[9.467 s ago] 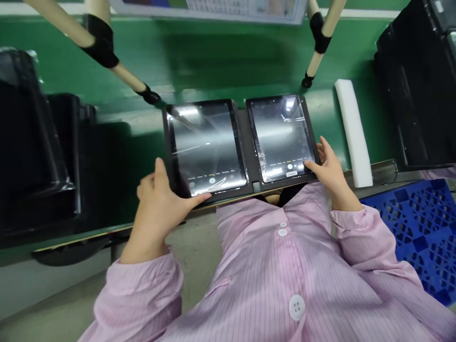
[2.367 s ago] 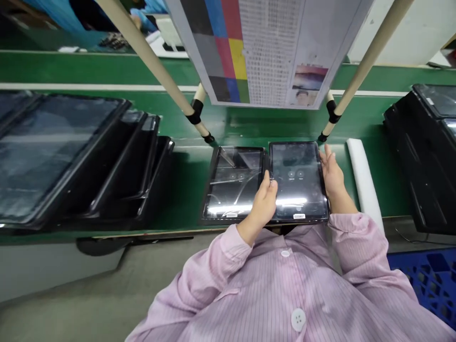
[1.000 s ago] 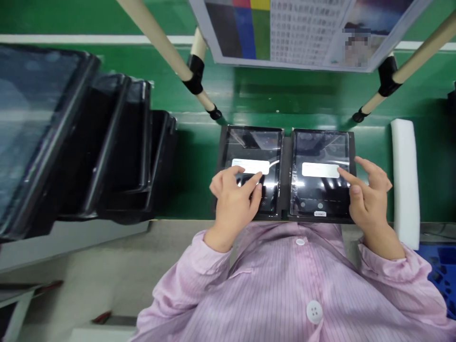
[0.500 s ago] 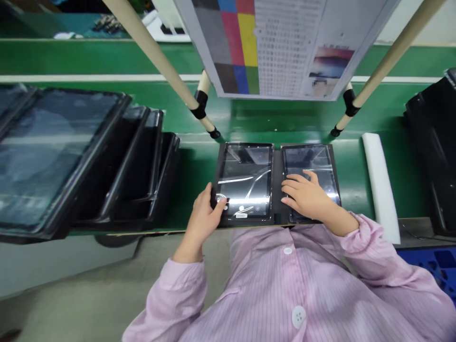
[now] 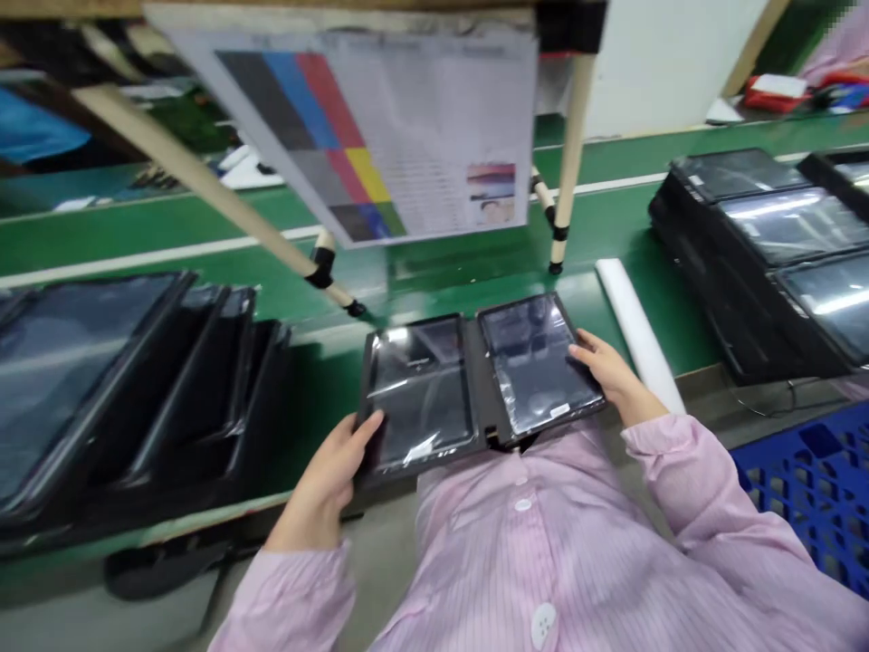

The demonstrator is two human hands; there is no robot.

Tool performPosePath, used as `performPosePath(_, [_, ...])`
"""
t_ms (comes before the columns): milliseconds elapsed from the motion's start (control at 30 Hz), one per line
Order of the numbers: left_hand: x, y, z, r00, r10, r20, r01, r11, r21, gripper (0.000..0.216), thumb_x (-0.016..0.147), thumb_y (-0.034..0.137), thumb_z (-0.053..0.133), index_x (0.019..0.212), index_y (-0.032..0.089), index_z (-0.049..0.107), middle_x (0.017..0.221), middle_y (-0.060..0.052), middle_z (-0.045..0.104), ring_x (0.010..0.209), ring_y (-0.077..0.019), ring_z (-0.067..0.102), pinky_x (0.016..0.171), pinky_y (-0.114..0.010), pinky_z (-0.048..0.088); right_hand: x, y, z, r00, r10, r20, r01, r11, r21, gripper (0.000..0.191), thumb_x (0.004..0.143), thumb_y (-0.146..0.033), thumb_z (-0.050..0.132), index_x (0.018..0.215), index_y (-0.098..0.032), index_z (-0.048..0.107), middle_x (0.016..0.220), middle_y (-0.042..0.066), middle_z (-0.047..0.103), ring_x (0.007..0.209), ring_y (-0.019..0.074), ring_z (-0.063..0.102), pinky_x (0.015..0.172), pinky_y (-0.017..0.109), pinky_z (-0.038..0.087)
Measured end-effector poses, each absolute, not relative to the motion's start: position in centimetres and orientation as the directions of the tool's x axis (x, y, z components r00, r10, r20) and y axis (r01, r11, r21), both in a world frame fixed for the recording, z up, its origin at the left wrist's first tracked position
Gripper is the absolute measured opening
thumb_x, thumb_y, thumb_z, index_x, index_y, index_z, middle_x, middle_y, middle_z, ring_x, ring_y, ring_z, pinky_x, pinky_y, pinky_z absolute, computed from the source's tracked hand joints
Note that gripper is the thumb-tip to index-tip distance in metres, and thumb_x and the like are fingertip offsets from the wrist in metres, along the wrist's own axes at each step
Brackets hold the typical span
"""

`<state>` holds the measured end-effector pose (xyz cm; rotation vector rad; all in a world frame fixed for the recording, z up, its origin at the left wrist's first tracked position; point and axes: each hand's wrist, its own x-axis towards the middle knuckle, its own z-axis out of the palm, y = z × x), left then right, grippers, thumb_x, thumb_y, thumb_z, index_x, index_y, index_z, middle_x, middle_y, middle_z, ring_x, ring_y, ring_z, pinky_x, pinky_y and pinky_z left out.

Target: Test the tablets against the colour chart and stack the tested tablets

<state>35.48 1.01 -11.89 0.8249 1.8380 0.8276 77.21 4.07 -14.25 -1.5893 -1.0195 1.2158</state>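
Note:
In front of me a black tray (image 5: 483,385) carries two tablets side by side, and its near edge reaches over the table's front edge. The left tablet (image 5: 422,389) has a dark, glossy screen under shiny film. A small white label shows near the lower end of the right tablet (image 5: 539,362), whose screen is also dark. My left hand (image 5: 338,464) grips the tray's left side, thumb on top. At the opposite side, my right hand (image 5: 606,364) closes on the tray's right edge, its fingers partly over the tablet's border.
Stacked black trays with tablets (image 5: 88,362) stand at the left, more trays (image 5: 733,263) at the right. A white foam strip (image 5: 642,335) lies right of my tray. A tubular stand holds a printed colour chart (image 5: 421,145) above. A blue crate (image 5: 815,489) sits lower right.
My right hand has gone from lying over the right tablet to gripping the tray's right edge. The tray is now tilted and nearer my body. The view has swung right.

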Motion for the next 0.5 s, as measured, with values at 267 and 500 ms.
performPosePath(267, [38.3,-0.7,-7.3,-0.215,0.8,-0.56,0.096,0.588,0.803,0.062,0.032,0.043,0.098,0.089,0.035,0.073,0.099,0.003,0.085,0.103,-0.0401,0.081,0.07,-0.042,0.071,81.8,-6.4,-8.5,0.183,0.953,-0.243,-0.124,-0.223,-0.967,0.086,0.066,-0.059,0.091,0.14,-0.022,0.069,0.138,0.012,0.074,0.119,0.0327,0.073,0.108,0.048,0.058])
performPosePath(500, [49.8,7.5,0.2,0.102,0.914,-0.392,0.07,0.386,0.92,0.076,0.031,0.051,0.104,0.1,0.029,0.082,0.106,-0.002,0.085,0.105,-0.0379,0.079,0.068,-0.035,0.07,88.1,-16.2,-3.0,0.495,0.859,-0.133,-0.228,-0.019,-0.973,0.091,0.078,-0.051,0.085,0.16,-0.039,0.048,0.144,0.008,0.072,0.114,0.0325,0.078,0.095,0.049,0.066])
